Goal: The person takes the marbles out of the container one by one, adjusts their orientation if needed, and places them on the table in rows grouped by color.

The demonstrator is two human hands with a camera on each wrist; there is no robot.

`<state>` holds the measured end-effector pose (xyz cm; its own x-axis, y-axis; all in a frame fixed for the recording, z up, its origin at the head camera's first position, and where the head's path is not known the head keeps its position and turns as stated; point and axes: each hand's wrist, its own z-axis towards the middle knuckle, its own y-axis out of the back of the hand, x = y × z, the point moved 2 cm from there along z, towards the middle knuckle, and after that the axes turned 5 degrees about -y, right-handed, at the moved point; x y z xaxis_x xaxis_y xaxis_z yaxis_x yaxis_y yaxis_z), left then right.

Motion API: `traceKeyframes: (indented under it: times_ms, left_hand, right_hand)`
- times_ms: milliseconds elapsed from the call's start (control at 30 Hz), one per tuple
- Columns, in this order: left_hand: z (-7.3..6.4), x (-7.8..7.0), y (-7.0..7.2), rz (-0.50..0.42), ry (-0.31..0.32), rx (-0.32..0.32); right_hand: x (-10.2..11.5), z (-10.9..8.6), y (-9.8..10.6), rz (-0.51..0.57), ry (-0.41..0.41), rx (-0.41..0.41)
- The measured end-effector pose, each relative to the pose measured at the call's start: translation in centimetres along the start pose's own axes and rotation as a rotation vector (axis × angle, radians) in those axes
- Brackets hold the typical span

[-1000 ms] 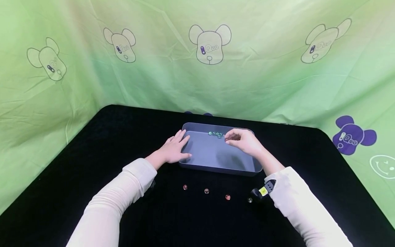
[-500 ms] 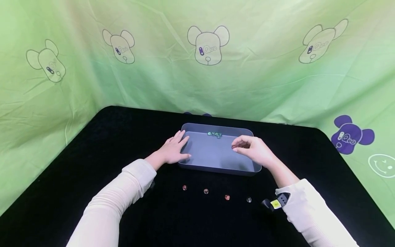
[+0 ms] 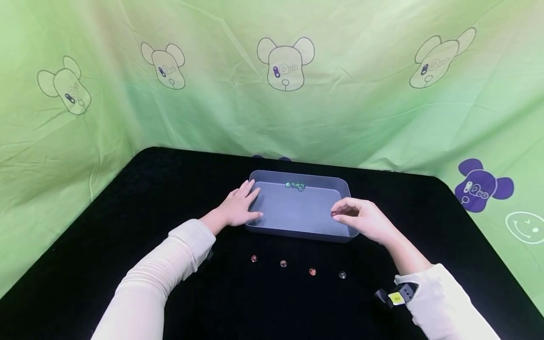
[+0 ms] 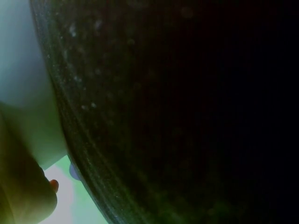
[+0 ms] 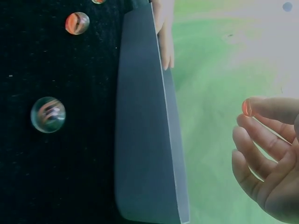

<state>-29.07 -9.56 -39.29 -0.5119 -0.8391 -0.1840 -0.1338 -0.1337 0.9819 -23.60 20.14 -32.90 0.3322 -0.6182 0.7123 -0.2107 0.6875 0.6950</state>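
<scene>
Between thumb and fingertips my right hand [image 3: 363,218] pinches a red-orange glass marble [image 5: 246,108], held above the right part of a grey-blue tray [image 3: 293,212]. My left hand [image 3: 239,205] lies with spread, straight fingers on the tray's left rim. Inside the tray, against its far wall, several green marbles [image 3: 296,185] sit bunched together. In front of the tray a row of marbles lies on the black cloth: a reddish marble [image 3: 254,259], another reddish one [image 3: 283,264], an orange marble [image 3: 312,272] and a clear marble with coloured swirls [image 5: 48,115]. Dark blur fills most of the left wrist view.
A black cloth [image 3: 178,189] covers the table under the tray. Green printed fabric [image 3: 204,113] hangs behind and at both sides. At the right sleeve sits a small black device [image 3: 397,295] with a yellow label.
My right hand has moved from the green marbles toward the right and nearer to me, with the red-orange marble in its fingers. The left hand stays on the rim.
</scene>
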Motion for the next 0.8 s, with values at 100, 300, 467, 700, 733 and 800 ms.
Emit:
traceKeyframes:
  times_ms: [100,300,467,700,733,800]
  left_hand:
    - [0.0,-0.1,-0.1,0.003,-0.008,-0.002]
    - [0.0,-0.1,0.0,0.011,-0.018,-0.017]
    - [0.0,-0.1,0.0,0.017,-0.020,-0.020]
    - [0.0,0.1,-0.1,0.025,-0.012,-0.011]
    - [0.0,0.1,-0.1,0.024,-0.014,-0.013]
    - [0.0,0.1,-0.1,0.025,-0.017,-0.016]
  right_hand:
    - [-0.3,-0.6,0.0,-0.003,0.004,-0.005]
    - [-0.6,-1.7,0.1,-0.006,-0.001,-0.019]
    - [-0.9,-2.6,0.3,-0.011,-0.004,-0.023]
    - [-1.4,-3.5,0.3,0.013,0.010,-0.019]
    - [-1.5,-3.7,0.2,0.020,0.012,-0.015]
    - [-1.6,-4.0,0.1,0.036,0.016,-0.008]
